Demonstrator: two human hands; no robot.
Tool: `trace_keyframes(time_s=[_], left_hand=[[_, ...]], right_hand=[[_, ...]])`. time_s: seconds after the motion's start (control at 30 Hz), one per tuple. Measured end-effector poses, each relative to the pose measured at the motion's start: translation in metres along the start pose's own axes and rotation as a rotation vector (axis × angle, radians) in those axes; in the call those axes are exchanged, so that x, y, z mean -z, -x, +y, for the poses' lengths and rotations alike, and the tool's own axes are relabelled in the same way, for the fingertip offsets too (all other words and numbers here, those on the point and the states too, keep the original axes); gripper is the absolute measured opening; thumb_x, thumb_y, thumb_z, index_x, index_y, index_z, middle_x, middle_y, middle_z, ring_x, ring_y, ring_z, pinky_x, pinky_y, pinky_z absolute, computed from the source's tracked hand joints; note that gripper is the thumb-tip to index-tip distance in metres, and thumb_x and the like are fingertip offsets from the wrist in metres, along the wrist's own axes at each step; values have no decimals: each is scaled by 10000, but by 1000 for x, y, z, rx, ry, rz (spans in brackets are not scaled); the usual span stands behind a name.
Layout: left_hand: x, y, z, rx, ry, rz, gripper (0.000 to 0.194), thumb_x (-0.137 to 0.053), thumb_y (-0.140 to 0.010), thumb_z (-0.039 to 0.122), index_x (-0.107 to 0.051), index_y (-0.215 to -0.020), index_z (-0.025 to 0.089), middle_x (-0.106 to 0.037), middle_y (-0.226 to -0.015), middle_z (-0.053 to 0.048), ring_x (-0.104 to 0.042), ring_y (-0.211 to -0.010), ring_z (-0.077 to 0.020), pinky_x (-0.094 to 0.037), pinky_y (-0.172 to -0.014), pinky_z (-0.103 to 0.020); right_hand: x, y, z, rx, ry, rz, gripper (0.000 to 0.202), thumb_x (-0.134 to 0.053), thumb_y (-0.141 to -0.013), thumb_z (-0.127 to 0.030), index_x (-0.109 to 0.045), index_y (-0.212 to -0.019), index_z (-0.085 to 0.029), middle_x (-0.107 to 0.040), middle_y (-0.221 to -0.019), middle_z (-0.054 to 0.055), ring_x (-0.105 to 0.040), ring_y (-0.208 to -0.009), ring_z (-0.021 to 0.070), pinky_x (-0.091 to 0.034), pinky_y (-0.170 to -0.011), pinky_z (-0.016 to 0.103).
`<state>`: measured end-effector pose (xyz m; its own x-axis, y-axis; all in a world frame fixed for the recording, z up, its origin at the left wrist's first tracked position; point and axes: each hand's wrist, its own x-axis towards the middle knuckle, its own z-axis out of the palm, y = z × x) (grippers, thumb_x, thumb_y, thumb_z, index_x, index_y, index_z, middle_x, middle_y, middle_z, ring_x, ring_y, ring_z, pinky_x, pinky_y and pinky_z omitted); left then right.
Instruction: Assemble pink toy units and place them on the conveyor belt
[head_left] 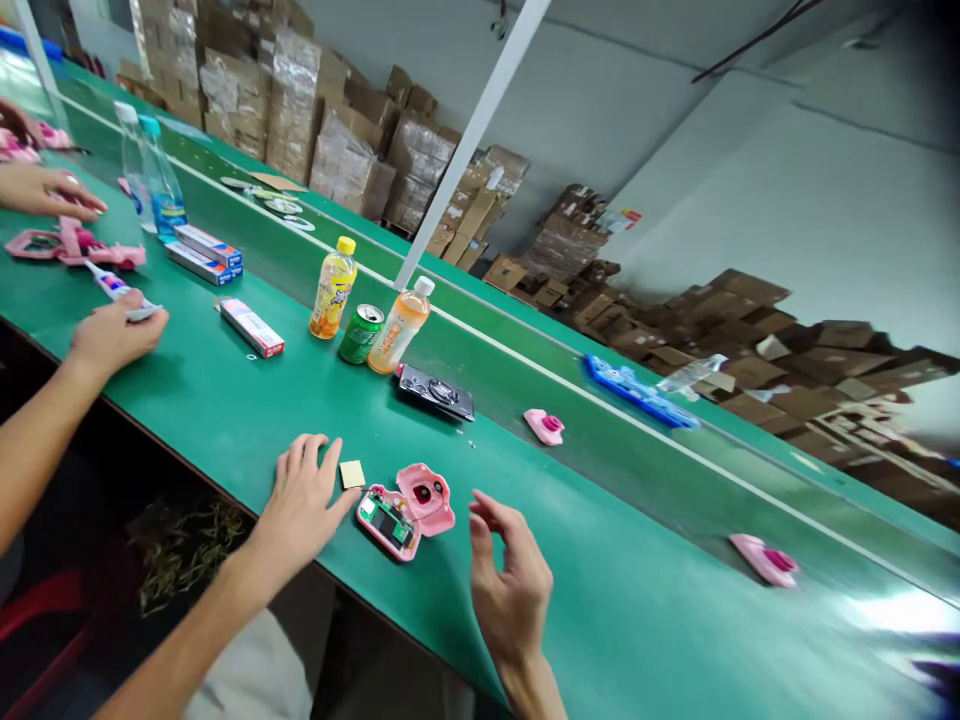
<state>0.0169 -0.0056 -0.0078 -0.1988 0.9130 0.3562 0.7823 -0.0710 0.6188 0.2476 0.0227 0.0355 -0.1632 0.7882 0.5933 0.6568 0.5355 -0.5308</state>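
Beside my left hand [304, 500], spread and empty, the pink case [439, 518] lies open, its circuit board [390, 524] wanting gentle handling; my right hand [516, 590] curls loosely, empty.

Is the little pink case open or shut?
Open: the pink case lies in two halves, side by side, and the green circuit board inside one is showing.

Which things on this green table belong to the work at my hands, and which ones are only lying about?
Likely in the work:
open pink case
green circuit board in it
pale square piece beside the left hand

Likely just lying about:
green can
yellow-capped bottle
orange drink bottle
black device
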Motion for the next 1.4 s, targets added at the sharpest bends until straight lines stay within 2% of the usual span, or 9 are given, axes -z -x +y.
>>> trace_keyframes(time_s=[0.1, 0.2, 0.3, 0.5, 0.67, 0.87, 1.13, 1.27, 1.4], left_hand=[[24, -13, -16, -25, 205, -220, 296, -745, -825, 244, -641, -1100, 204, -580, -1349, -143, -433, -1369, -381, -325, -1139, -622], [28, -17, -7, 16, 322, -226, 239, -709, -790, 153, -611, -999, 212, -620, -1244, -111, -491, -1292, -351, -344, -1117, -592], [19, -17, 7, 69, 414, -199, 248, -621, -778, 87, -564, -976, 226, -667, -1111, -106, -598, -1140, -306, -455, -1018, -481], [-8, -23, 23, 244, 778, -229, 362, -520, -789, 74, -463, -1119, 211, -736, -985, -55, -725, -762, -161, -552, -648, -237], [-6, -20, 26, 306, 926, -237, 288, -598, -787, 142, -533, -1065, 174, -739, -965, -68, -692, -774, -139, -514, -651, -206], [9, -11, 28, 300, 848, -199, 183, -591, -917, 337, -604, -1008, 179, -721, -874, -38, -637, -713, -129, -500, -684, -232], [4, -12, 32, 357, 845, -204, 189, -620, -900, 361, -627, -989, 194, -742, -897, -43, -665, -713, -146, -540, -719, -258], [3, -16, 29, 402, 941, -173, 207, -653, -854, 351, -635, -978, 186, -764, -939, -67, -716, -777, -176, -557, -679, -254], [14, -25, 19, 406, 1136, -259, 293, -697, -784, 262, -691, -1060, 162, -776, -1051, -92, -743, -954, -226, -600, -844, -314]], right_hand=[[-35, -37, -31, 65, -61, -369, 217, -581, -997, -244, -725, -1157, -214, -750, -1065, 91, -713, -928, 207, -569, -866, 341], [-69, -59, -53, 102, -110, -592, 171, -629, -919, -147, -769, -994, -209, -769, -942, 59, -722, -865, 200, -563, -827, 311], [-81, -62, -55, 111, -191, -553, 153, -620, -923, -186, -763, -873, -205, -772, -854, 40, -731, -784, 188, -563, -736, 278], [-68, -52, -30, -41, -309, -395, 261, -579, -971, -421, -749, -930, -228, -783, -933, 55, -731, -812, 208, -561, -778, 302], [-64, -51, -31, -6, -258, -425, 203, -570, -985, -354, -727, -926, -239, -769, -897, 19, -712, -799, 189, -531, -764, 285], [-60, -51, -40, 83, -143, -480, 175, -554, -1007, -227, -645, -856, -222, -712, -873, 14, -669, -784, 173, -505, -742, 275], [-66, -44, -38, 461, 193, -327, 212, -441, -1037, -121, -599, -909, -180, -655, -914, 81, -577, -832, 227, -476, -715, 339], [-67, -35, -45, 540, 253, -271, 222, -404, -1031, -86, -595, -940, -153, -648, -942, 109, -558, -824, 236, -496, -722, 360], [-67, -36, -42, 564, 144, -316, 237, -366, -1041, -80, -560, -925, -151, -662, -994, 123, -600, -875, 226, -531, -744, 346]])
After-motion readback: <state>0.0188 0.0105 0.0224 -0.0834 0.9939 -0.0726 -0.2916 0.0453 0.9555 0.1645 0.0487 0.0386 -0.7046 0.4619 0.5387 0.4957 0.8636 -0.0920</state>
